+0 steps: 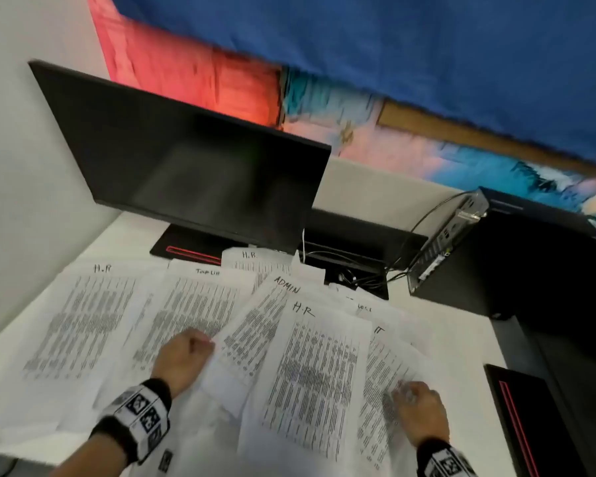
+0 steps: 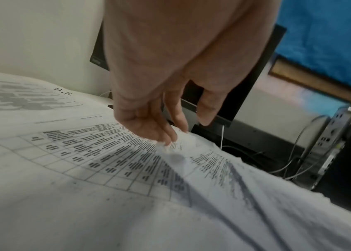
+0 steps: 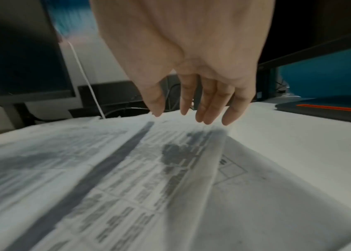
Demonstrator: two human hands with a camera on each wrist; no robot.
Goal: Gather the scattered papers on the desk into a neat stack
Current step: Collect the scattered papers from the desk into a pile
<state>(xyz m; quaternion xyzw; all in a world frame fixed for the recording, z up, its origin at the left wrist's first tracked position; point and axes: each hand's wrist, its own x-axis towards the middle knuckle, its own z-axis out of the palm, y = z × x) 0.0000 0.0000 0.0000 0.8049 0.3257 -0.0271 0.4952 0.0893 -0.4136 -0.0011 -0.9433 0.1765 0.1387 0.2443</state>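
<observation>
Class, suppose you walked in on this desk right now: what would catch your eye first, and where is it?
First, the printed papers fanned across the white desk, several hand-labelled "H.R" or "ADMIN". Next, the left hand pinching a sheet's edge near the middle, and the right hand with straight fingers over the right-hand sheets. Behind stands a dark monitor.

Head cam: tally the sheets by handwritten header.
H.R sheets: 3
ADMIN sheet: 1
IT sheet: 1
Unclear-header sheets: 2
Total: 7 with visible headers; overlaps may hide others.
</observation>
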